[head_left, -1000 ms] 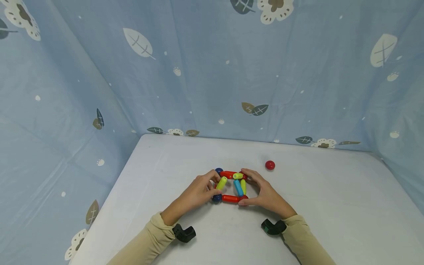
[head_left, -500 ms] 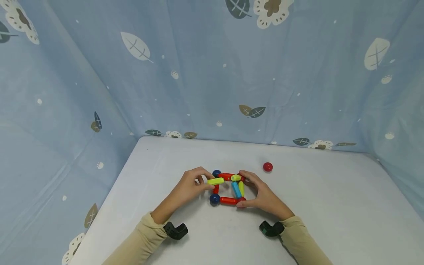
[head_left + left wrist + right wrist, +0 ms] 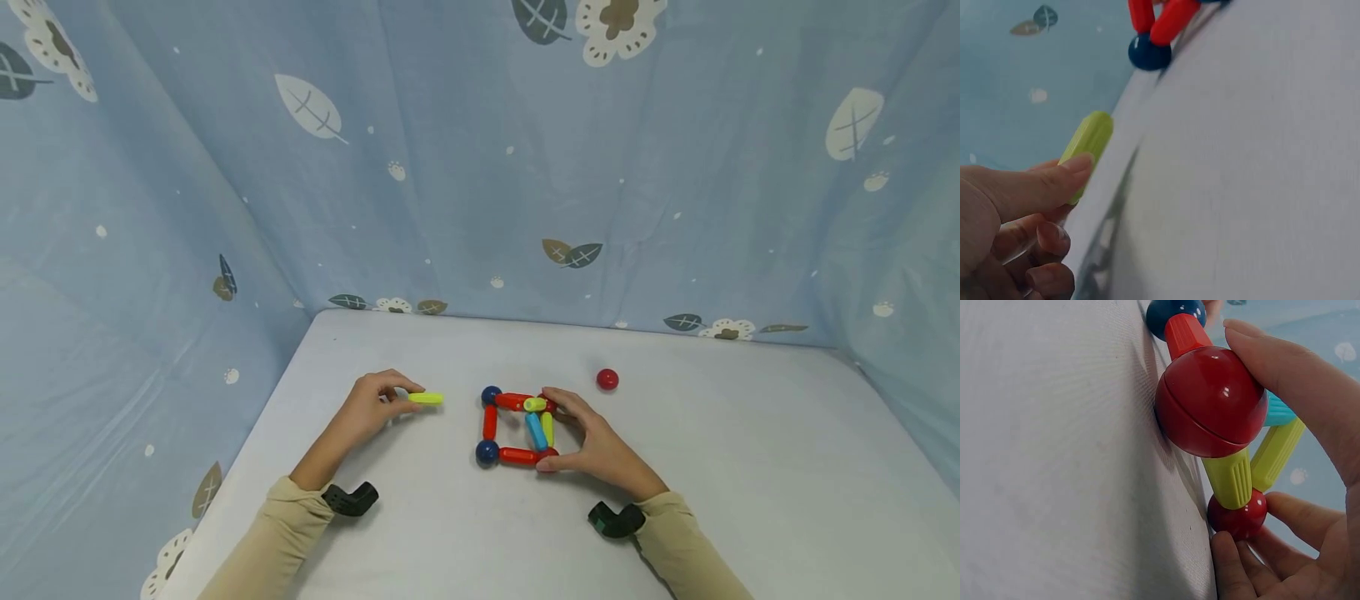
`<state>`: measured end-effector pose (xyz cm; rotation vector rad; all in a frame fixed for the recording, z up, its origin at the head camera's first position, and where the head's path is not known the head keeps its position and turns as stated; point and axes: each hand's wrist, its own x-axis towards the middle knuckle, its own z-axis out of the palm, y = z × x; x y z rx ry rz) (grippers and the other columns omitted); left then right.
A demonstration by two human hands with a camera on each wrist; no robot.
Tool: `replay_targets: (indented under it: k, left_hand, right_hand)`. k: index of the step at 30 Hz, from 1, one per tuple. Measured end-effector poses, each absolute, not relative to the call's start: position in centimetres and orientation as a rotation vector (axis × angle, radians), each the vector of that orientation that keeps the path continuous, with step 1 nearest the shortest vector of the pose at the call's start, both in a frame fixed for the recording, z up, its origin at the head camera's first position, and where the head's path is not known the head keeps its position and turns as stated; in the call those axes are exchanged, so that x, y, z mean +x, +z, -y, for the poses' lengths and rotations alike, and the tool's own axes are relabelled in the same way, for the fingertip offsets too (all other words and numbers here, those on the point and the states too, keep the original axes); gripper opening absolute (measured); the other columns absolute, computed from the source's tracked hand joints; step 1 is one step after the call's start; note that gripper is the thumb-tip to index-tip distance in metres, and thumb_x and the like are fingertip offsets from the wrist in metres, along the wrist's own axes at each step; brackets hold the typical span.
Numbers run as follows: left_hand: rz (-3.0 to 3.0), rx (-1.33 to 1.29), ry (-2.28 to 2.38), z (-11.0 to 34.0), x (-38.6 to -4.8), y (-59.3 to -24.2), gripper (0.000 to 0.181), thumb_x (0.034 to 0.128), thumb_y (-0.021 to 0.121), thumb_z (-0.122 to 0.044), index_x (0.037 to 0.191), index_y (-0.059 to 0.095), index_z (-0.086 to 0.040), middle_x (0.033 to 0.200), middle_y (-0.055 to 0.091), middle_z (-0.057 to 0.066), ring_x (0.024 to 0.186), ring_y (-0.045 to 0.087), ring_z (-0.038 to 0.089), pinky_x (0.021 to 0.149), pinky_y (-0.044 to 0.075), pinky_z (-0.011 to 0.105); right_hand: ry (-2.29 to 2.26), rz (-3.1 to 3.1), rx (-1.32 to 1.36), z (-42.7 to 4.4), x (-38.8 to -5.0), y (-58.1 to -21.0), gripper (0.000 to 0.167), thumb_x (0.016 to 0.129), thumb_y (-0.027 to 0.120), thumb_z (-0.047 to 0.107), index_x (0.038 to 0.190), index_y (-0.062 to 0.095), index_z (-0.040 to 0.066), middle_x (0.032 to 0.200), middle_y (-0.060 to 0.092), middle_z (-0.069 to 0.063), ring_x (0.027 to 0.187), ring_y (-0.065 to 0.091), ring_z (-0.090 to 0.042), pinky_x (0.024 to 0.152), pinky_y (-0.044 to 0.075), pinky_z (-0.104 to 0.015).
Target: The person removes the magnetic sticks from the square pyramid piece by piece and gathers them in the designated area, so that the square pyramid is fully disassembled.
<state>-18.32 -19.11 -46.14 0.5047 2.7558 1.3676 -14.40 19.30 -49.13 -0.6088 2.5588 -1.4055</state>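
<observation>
In the head view my left hand (image 3: 369, 408) pinches a yellow-green magnetic rod (image 3: 427, 399) between thumb and fingers, left of a square frame and apart from it. Red rods (image 3: 518, 456) make up three sides of that frame, and a yellow-green rod (image 3: 547, 429) the right one. Blue balls (image 3: 487, 452) mark its left corners. My right hand (image 3: 596, 442) grips the right side, thumb on the near red ball (image 3: 1210, 403) and fingers on the far red ball (image 3: 1239, 514). From these red balls rise a light-blue rod (image 3: 536, 432) and another yellow-green rod (image 3: 535, 404).
A loose red ball (image 3: 607, 379) lies behind my right hand. The white table (image 3: 735, 433) meets a blue patterned curtain (image 3: 465, 167) at the back and left. Each wrist carries a black mount (image 3: 617, 519).
My left hand has pulled the yellow-green rod away from the frame's left side and carried it left, turning it level. My right hand has kept its grip on the frame.
</observation>
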Motion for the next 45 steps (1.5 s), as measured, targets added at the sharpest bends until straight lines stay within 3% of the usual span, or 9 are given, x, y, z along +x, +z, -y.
replay_targets:
  k: [7, 23, 39, 45]
  left_hand:
    - [-2.749, 0.448, 1.331, 21.2, -18.9, -47.8, 0.026, 0.0839, 0.085, -0.016, 0.11, 0.081, -0.015, 0.108, 0.076, 0.005, 0.075, 0.057, 0.008, 0.068, 0.047, 0.023]
    - [-2.678, 0.478, 1.428, 21.8, -19.4, -48.3, 0.03, 0.0852, 0.084, -0.012, 0.114, 0.078, -0.007, 0.101, 0.072, 0.012, 0.069, 0.05, 0.009, 0.065, 0.044, 0.021]
    - [-2.652, 0.447, 1.434, 21.9, -19.4, -48.4, 0.033, 0.0839, 0.085, -0.012, 0.116, 0.078, -0.009, 0.099, 0.071, 0.008, 0.067, 0.05, 0.008, 0.063, 0.044, 0.021]
    - [-2.609, 0.435, 1.457, 22.0, -19.3, -48.4, 0.037, 0.0831, 0.086, -0.015, 0.118, 0.077, -0.01, 0.089, 0.068, 0.009, 0.067, 0.052, 0.009, 0.064, 0.046, 0.023]
  right_hand:
    - [-1.405, -2.558, -0.609, -19.2, -14.2, -49.3, 0.1, 0.076, 0.092, 0.04, 0.158, 0.04, 0.02, 0.161, 0.042, -0.003, 0.146, 0.046, -0.03, 0.113, 0.044, -0.045]
    - [-1.383, -2.565, -0.585, -19.4, -14.4, -48.9, 0.099, 0.076, 0.092, 0.04, 0.158, 0.04, 0.022, 0.161, 0.042, -0.003, 0.145, 0.047, -0.03, 0.113, 0.044, -0.049]
    - [-1.394, -2.55, -0.584, -19.3, -14.3, -48.7, 0.1, 0.076, 0.092, 0.039, 0.159, 0.039, 0.019, 0.162, 0.041, -0.003, 0.146, 0.046, -0.031, 0.114, 0.043, -0.049]
    - [-1.39, -2.549, -0.574, -19.4, -14.3, -48.8, 0.101, 0.076, 0.092, 0.04, 0.159, 0.039, 0.02, 0.162, 0.041, -0.004, 0.145, 0.047, -0.031, 0.114, 0.043, -0.051]
